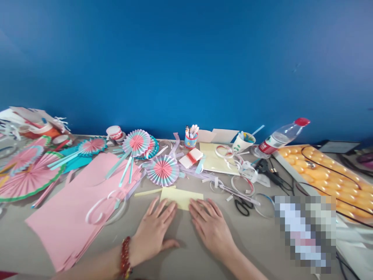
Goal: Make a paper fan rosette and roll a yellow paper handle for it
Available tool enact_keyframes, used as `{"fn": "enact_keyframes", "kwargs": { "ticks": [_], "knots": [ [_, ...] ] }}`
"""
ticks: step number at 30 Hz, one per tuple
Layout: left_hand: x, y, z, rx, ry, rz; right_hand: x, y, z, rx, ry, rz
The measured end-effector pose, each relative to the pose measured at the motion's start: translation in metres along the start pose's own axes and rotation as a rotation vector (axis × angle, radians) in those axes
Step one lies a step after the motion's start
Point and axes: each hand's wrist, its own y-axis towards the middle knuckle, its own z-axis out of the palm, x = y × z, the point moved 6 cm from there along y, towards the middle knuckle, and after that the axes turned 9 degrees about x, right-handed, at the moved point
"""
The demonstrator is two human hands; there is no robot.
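A small pale yellow paper (183,197) lies flat on the grey table (180,260), in front of me. My left hand (154,227) rests palm down with fingers spread, its fingertips on the paper's left part and its thumb on the table. On the paper's right edge lie the fingertips of my right hand (212,229), also flat. Just behind the sheet is a thin yellow strip (150,191). A pleated pink, lilac and blue paper rosette (162,171) stands beyond it.
Pink sheets (78,198) and paper fans (32,177) spread at left. Scissors (243,205), paper rings (243,185), a glue gun (268,171) and a bottle (279,138) are at right. A pen cup (190,140) stands near the blue wall (186,70).
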Motion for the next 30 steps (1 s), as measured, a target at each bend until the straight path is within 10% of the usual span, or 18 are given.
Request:
{"fn": "enact_keyframes", "kwargs": {
  "ticks": [6,17,25,30],
  "knots": [
    [0.028,-0.04,0.004,-0.066,0.117,-0.115,-0.002,0.002,0.001,0.043,-0.016,-0.022],
    [0.025,-0.033,0.008,-0.101,0.094,-0.157,0.02,-0.021,-0.013,0.068,0.071,0.032],
    [0.02,0.024,-0.007,-0.029,-0.009,-0.043,0.04,-0.019,-0.008,0.233,0.328,-0.019],
    [0.002,0.074,-0.016,0.003,0.033,0.155,0.074,0.0,-0.012,0.283,0.462,-0.36]
  ]
}}
